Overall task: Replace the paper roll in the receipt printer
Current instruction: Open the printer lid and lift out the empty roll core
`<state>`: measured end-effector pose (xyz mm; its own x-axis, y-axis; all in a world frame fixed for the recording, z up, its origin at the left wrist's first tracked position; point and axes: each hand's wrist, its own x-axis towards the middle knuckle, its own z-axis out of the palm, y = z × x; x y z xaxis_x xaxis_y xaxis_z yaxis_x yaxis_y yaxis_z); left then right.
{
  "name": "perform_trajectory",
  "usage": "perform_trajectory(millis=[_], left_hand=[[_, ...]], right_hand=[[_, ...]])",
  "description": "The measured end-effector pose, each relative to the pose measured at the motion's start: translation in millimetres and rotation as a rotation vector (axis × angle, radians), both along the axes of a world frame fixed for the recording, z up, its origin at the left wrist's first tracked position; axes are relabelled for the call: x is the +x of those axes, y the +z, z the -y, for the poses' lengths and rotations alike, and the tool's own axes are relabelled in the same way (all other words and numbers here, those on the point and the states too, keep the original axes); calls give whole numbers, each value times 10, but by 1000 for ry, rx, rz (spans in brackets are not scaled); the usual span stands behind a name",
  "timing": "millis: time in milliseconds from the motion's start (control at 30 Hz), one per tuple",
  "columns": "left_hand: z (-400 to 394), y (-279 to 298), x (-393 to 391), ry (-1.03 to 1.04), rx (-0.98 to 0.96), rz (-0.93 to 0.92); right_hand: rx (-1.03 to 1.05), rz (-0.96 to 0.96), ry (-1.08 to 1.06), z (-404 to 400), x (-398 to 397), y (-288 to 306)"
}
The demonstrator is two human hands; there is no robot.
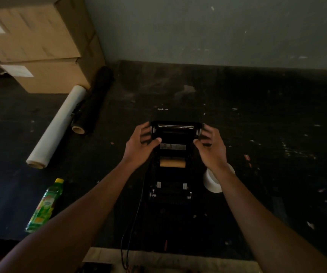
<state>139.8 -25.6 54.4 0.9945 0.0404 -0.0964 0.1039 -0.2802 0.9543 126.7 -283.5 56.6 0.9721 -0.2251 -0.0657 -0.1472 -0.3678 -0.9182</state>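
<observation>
Lid point(175, 133) of printer point(170, 201) raised, left hand point(142, 143) and right hand point(210, 149) clasping its ends. Cardboard core point(172, 162) inside printer looks light, stiff; pinch midway.

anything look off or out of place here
Only small things: the green bottle lies on its side left of the open printer, and the bay holds just a bare brown core, no paper. The white roll sits beside it.

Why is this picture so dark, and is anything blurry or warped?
Head view: dim light, the black printer nearly melts into the dark surface, though left hand and right hand on its lid show clearly; head view: cardboard boxes top left are blurred; head view: the wide lens stretches the forearms.
</observation>
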Motion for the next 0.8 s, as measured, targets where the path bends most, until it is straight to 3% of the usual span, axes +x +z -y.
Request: perform_trajectory(millis=[200,300,433,600,733,800], left_hand=[[-59,-144,-8,-41,51,-36],[-122,-385,-116,-37,152,-106],[-136,-709,-270,-191,382,-114],[-61,-812,-145,-329,607,-53],[-46,-814,-25,-360,612,-26],[-72,-798,3,-356,518,-12]], right_hand=[[-7,-36,58,108,9,-174],[-175,-118,140,160,-116,-379],[-449,-202,393,165,-174,-598],[-583,-212,496,97,30,-657],[-561,-226,527,105,112,-679],[-503,-202,522,129,120,-669]])
